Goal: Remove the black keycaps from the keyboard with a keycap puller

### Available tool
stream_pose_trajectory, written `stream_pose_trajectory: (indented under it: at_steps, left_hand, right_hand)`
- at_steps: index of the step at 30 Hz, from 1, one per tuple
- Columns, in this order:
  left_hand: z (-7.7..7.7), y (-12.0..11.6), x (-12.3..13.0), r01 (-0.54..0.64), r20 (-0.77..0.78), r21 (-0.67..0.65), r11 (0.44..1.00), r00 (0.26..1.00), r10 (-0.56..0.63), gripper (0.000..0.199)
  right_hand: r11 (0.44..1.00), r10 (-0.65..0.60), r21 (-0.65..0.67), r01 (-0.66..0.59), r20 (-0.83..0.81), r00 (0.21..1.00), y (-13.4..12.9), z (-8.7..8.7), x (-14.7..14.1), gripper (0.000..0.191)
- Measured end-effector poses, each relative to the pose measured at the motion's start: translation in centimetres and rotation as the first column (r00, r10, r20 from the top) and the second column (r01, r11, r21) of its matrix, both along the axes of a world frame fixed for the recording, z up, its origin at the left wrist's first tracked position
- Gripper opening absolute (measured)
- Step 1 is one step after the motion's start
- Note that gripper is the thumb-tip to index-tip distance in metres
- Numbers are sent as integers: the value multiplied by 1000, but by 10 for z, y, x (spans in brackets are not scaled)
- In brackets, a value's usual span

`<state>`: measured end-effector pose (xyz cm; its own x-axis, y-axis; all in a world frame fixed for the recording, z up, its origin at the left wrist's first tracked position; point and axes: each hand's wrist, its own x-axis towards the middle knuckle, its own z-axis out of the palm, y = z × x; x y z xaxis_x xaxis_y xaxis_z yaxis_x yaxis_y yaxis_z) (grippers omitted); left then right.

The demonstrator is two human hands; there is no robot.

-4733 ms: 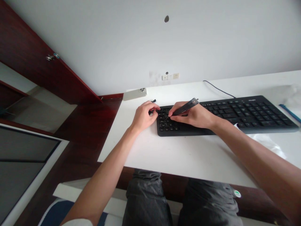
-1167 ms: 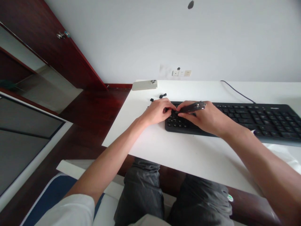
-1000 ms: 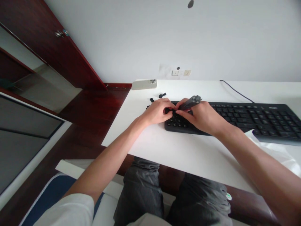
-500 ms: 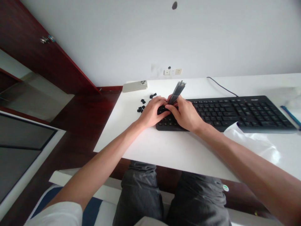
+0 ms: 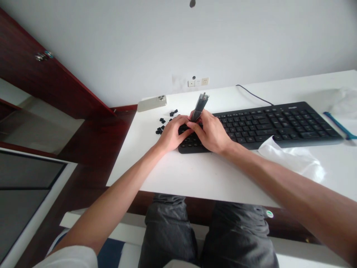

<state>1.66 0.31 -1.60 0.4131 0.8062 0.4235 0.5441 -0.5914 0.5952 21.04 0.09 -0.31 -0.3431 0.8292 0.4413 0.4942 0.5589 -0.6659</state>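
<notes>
Gripping the gray tool (image 5: 199,106) in the closed fingers of the right hand (image 5: 214,132), steeply tilted over the left end of the keyboard (image 5: 275,124). Bending the fingers of the left hand (image 5: 172,133) at that same end, close to or touching the right fingertips; impossible to tell whether pinching anything there. No sight either of the tool's lower end, hidden behind the right fingers.

Could slip sideways under a hard push and scratch a neighboring key, or jab the left fingertips, being so close. Could snap a key's mounting if levered from one side only. Might flick a small part away among the loose black keys (image 5: 158,131), scattered on the desk (image 5: 181,175) just beyond and left of the left fingers. Could nudge those keys with the left knuckles. Apt to drag the crumpled white sheet (image 5: 295,158), well right of the right fingers, by swinging the right arm (image 5: 279,178) wide.
</notes>
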Motion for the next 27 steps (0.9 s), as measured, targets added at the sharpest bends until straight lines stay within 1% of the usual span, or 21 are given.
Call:
stream_pose_trajectory:
  at_steps: [7, 10, 16, 18, 20, 22, 23, 27]
  left_hand:
    - [1, -1, 1, 19, 17, 15, 1000, 1000, -19, 7]
    - [1, 0, 0, 26, 18, 11, 1000, 999, -27, 9]
    - [-4, 3, -1, -1, -51, 20, 1000, 999, 2, 11]
    - [-5, 3, -1, -8, -55, 27, 1000, 998, 10, 9]
    - [-5, 2, -1, -8, -50, 30, 1000, 999, 9, 4]
    - [-4, 1, 0, -2, -37, 32, 999, 999, 3, 4]
    - [-4, 0, 0, 3, -26, 32, 999, 1000, -2, 5]
    - [2, -3, -2, -3, 15, 61, 998, 1000, 3, 5]
  right_hand:
    - [1000, 26, 10, -26, -21, 999, 0, -1, 1, 15]
    - [1000, 30, 11, -29, -29, 999, 1, -2, 2, 15]
    - [996, 74, 46, -72, -46, 996, 1, -4, 1, 17]
    - [997, 39, 63, -33, -97, 994, 2, -3, 3, 20]
    - [995, -48, 75, 63, -181, 982, 7, -2, 7, 24]
    - [987, -122, 76, 145, -248, 961, 13, -3, 11, 28]
    - [984, -133, 77, 158, -261, 956, 16, -4, 13, 30]
    - [986, -114, 87, 140, -250, 961, 23, -7, 16, 35]
